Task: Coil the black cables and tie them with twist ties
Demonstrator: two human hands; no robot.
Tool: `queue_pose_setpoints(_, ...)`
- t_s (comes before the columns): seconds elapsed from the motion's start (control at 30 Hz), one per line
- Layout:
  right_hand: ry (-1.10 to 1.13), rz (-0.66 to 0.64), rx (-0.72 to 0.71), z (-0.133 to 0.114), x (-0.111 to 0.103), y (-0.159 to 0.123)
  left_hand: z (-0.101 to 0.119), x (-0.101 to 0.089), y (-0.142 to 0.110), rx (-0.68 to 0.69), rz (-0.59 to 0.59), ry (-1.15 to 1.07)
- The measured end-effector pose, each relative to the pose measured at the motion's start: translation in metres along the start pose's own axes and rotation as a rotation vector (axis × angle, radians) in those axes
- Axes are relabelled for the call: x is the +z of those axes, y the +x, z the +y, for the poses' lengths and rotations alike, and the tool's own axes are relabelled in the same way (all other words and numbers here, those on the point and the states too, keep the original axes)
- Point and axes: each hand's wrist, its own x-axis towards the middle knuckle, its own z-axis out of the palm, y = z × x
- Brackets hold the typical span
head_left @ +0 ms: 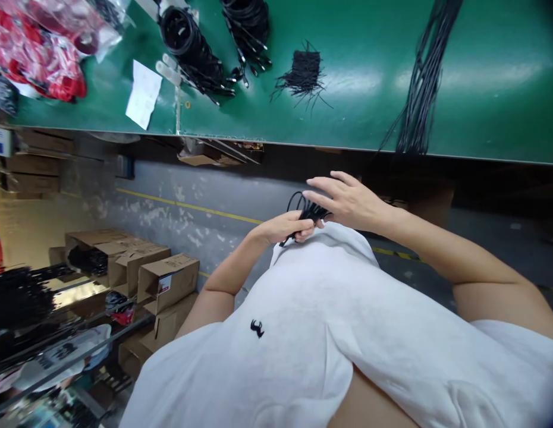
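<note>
Black cable bundle (313, 211), within curled left hand (289, 227)

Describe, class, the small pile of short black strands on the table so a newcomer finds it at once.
Find the green table across the picture's top. The pile lies between the cable bundles to its left and the long cords to its right. Unlike both, it is a squat, bristly block.

Wears a loose, creased white shirt (298, 309) with a small black emblem (257, 328). Has short sleeves (517, 336), leaving forearms (238, 264) bare.
</note>
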Motion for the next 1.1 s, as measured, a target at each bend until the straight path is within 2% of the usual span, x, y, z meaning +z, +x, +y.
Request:
queue_pose_setpoints(0.07,0.079,-0.068,-0.104,-0.002,0.008,0.007,0.002,0.004,-0.005,-0.029,-0.099,0.077)
queue_pose_setpoints(0.1,0.106,-0.132,-0.127,-0.004,0.012,0.012,0.002,0.005,-0.007,-0.019,-0.110,0.092)
queue_pose_setpoints(0.2,0.094,-0.314,-0.070,-0.009,0.016,0.030,0.002,-0.002,-0.009,0.041,-0.027,0.069)
queue_pose_setpoints(0.3,0.004,-0.404,0.015,-0.015,0.009,0.048,0.005,-0.015,-0.006,0.016,-0.018,0.073)
queue_pose_setpoints(0.4,-0.056,-0.377,0.110,-0.016,-0.003,0.057,0.009,-0.021,-0.005,0.039,-0.005,0.008)
queue_pose_setpoints(0.5,0.035,-0.251,0.155,-0.011,-0.010,0.055,0.005,-0.019,-0.011,0.163,0.027,-0.087)
queue_pose_setpoints(0.57,0.086,-0.212,0.198,-0.009,-0.010,0.049,-0.002,-0.019,-0.015,0.202,0.017,-0.131)
queue_pose_setpoints(0.67,0.049,-0.251,0.245,-0.012,-0.006,0.043,-0.009,-0.023,-0.018,0.193,-0.019,-0.153)
queue_pose_setpoints(0.8,-0.002,-0.298,0.238,-0.020,-0.007,0.048,-0.012,-0.025,-0.018,0.178,-0.068,-0.145)
queue_pose_setpoints(0.87,-0.013,-0.294,0.258,-0.023,-0.008,0.051,-0.012,-0.023,-0.019,0.193,-0.040,-0.167)
queue_pose_setpoints(1.0,0.058,-0.258,0.348,-0.024,-0.001,0.051,-0.019,-0.021,-0.019,0.289,0.097,-0.223)
queue_pose_setpoints(1.1,0.135,-0.257,0.433,-0.026,0.014,0.047,-0.029,-0.028,-0.015,0.275,0.091,-0.233)
